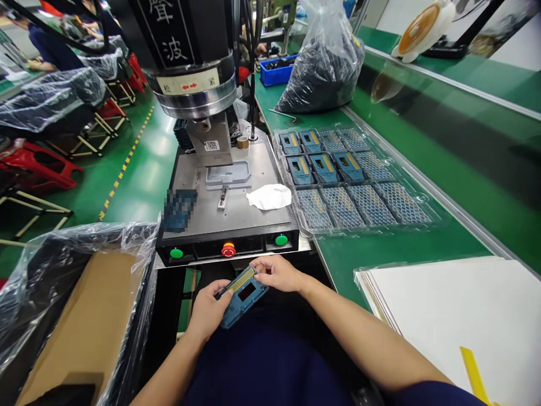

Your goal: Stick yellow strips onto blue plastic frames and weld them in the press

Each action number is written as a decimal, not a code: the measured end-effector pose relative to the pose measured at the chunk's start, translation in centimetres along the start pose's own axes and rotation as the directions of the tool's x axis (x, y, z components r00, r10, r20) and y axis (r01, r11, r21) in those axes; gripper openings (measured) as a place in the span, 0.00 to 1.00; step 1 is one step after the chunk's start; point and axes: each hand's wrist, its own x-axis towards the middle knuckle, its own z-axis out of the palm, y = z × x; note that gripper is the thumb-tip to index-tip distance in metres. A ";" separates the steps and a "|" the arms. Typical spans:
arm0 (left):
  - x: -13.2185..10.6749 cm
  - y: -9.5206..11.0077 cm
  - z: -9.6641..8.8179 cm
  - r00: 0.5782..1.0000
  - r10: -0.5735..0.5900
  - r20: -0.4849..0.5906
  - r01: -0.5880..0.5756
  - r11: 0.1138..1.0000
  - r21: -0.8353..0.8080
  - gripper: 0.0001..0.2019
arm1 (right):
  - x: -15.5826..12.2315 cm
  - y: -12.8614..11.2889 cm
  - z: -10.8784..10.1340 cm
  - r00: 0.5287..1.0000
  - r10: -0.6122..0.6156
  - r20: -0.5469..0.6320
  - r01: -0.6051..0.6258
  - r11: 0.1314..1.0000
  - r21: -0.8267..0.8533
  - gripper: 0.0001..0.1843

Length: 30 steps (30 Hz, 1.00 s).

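Observation:
I hold a small blue plastic housing (242,297) with a gold strip and a dark window over my lap. My left hand (209,309) grips its near end from below. My right hand (276,272) pinches its far end with closed fingers. Just ahead stands an ultrasonic welding machine (191,67) with a grey base plate (236,208), a recessed fixture (229,173) under the horn, two green buttons (176,253) and a red stop button (228,249).
A clear blister tray (359,208) on the green bench holds several blue housings (323,163). A white cloth (269,197) lies on the plate. Stacked white sheets (456,316) at right, a lined cardboard box (84,316) at left, a black bag (323,67) behind.

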 end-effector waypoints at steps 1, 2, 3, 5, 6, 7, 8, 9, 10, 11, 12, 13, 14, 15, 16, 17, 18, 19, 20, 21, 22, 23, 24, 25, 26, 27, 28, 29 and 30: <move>0.1 0.3 -0.1 0.999 0.020 0.046 -0.021 0.999 0.033 0.12 | 0.0 -0.2 0.0 1.000 -0.009 0.008 0.009 1.000 -0.001 0.14; 0.1 0.7 -0.2 0.994 0.041 0.103 -0.048 0.997 0.067 0.11 | 0.0 -0.3 0.0 1.000 -0.016 0.011 0.016 1.000 0.004 0.15; 0.2 1.0 -0.3 0.985 0.059 0.162 -0.075 0.993 0.095 0.11 | -0.1 -0.5 0.0 1.000 -0.021 0.015 0.020 1.000 0.018 0.17; 0.3 1.6 -0.3 0.962 0.077 0.262 -0.113 0.986 0.127 0.11 | -0.1 -0.9 0.1 0.999 -0.029 0.036 0.027 0.998 0.054 0.18; 0.4 1.8 -0.3 0.952 0.080 0.296 -0.124 0.983 0.135 0.12 | -0.2 -1.2 0.2 0.999 -0.032 0.044 0.029 0.997 0.070 0.19; 0.5 2.0 -0.2 0.944 0.080 0.319 -0.129 0.982 0.137 0.13 | -0.2 -1.4 0.3 0.998 -0.032 0.045 0.029 0.997 0.078 0.20; 0.5 2.2 -0.2 0.938 0.081 0.337 -0.134 0.981 0.139 0.13 | -0.2 -1.5 0.3 0.999 -0.029 0.041 0.026 0.996 0.079 0.20; 0.5 2.3 -0.1 0.933 0.084 0.350 -0.140 0.980 0.140 0.14 | -0.1 -1.7 0.4 0.999 -0.024 0.025 0.022 0.997 0.079 0.20; 0.6 2.3 -0.1 0.929 0.087 0.360 -0.145 0.980 0.137 0.14 | -0.1 -1.8 0.5 1.000 -0.015 0.000 0.015 0.997 0.081 0.20; 0.6 2.3 0.0 0.927 0.089 0.364 -0.144 0.981 0.127 0.14 | 0.0 -1.9 0.6 1.000 -0.007 -0.030 0.009 0.996 0.089 0.20; 0.6 2.3 0.0 0.928 0.090 0.362 -0.137 0.985 0.105 0.14 | 0.1 -2.0 0.8 0.998 -0.002 -0.059 0.009 0.994 0.105 0.21; 0.5 2.2 0.1 0.932 0.093 0.351 -0.125 0.989 0.072 0.15 | 0.2 -2.1 0.9 0.996 -0.007 -0.089 0.018 0.992 0.126 0.21; 0.5 2.1 0.1 0.938 0.097 0.332 -0.112 0.993 0.027 0.15 | 0.2 -2.3 1.1 0.993 -0.019 -0.117 0.036 0.989 0.143 0.22; 0.5 2.0 0.1 0.947 0.105 0.302 -0.102 0.994 -0.028 0.16 | 0.2 -2.4 1.4 0.989 -0.038 -0.142 0.059 0.987 0.150 0.24; 0.6 1.9 0.2 0.958 0.120 0.259 -0.099 0.991 -0.092 0.16 | 0.2 -2.6 1.7 0.985 -0.060 -0.161 0.083 0.987 0.137 0.27; 0.6 1.8 0.2 0.969 0.135 0.206 -0.103 0.982 -0.161 0.16 | 0.0 -2.9 2.1 0.980 -0.083 -0.179 0.102 0.990 0.096 0.30; 0.6 1.8 0.2 0.978 0.150 0.145 -0.114 0.966 -0.230 0.15 | -0.2 -3.2 2.5 0.976 -0.105 -0.193 0.111 0.994 0.022 0.33; 0.7 1.8 0.3 0.984 0.156 0.086 -0.125 0.947 -0.295 0.14 | -0.5 -3.6 3.0 0.970 -0.129 -0.206 0.115 0.990 -0.080 0.37; 0.7 1.9 0.4 0.987 0.154 0.033 -0.133 0.925 -0.356 0.14 | -0.8 -3.9 3.5 0.964 -0.160 -0.212 0.118 0.973 -0.199 0.42; 0.7 2.0 0.5 0.989 0.146 -0.011 -0.137 0.900 -0.414 0.14 | -1.1 -4.3 4.2 0.956 -0.199 -0.214 0.123 0.938 -0.323 0.46; 0.6 2.1 0.6 0.990 0.132 -0.044 -0.137 0.873 -0.468 0.15 | -1.4 -4.7 4.8 0.948 -0.241 -0.209 0.129 0.889 -0.438 0.50; 0.6 2.2 0.8 0.991 0.116 -0.069 -0.135 0.847 -0.515 0.15 | -1.6 -4.9 5.5 0.939 -0.281 -0.197 0.137 0.834 -0.535 0.54; 0.5 2.3 0.9 0.991 0.101 -0.088 -0.133 0.821 -0.555 0.16 | -1.7 -5.2 6.1 0.932 -0.313 -0.184 0.141 0.780 -0.610 0.56; 0.4 2.4 1.1 0.991 0.092 -0.100 -0.133 0.798 -0.588 0.16 | -1.8 -5.3 6.6 0.927 -0.334 -0.173 0.139 0.732 -0.667 0.56; 0.2 2.5 1.3 0.991 0.086 -0.106 -0.134 0.778 -0.613 0.15 | -1.7 -5.4 7.1 0.924 -0.345 -0.167 0.131 0.693 -0.709 0.55; 0.1 2.6 1.5 0.991 0.083 -0.104 -0.130 0.762 -0.634 0.15 | -1.6 -5.4 7.4 0.922 -0.351 -0.163 0.121 0.662 -0.740 0.53; -0.1 2.7 1.6 0.992 0.076 -0.101 -0.124 0.749 -0.650 0.16 | -1.5 -5.4 7.6 0.920 -0.358 -0.157 0.118 0.637 -0.762 0.51; -0.2 2.8 1.7 0.993 0.072 -0.096 -0.117 0.740 -0.663 0.17 | -1.4 -5.4 7.6 0.918 -0.369 -0.147 0.124 0.617 -0.777 0.49; -0.3 3.0 1.6 0.994 0.070 -0.088 -0.112 0.734 -0.670 0.18 | -1.2 -5.5 7.3 0.914 -0.384 -0.130 0.141 0.603 -0.785 0.47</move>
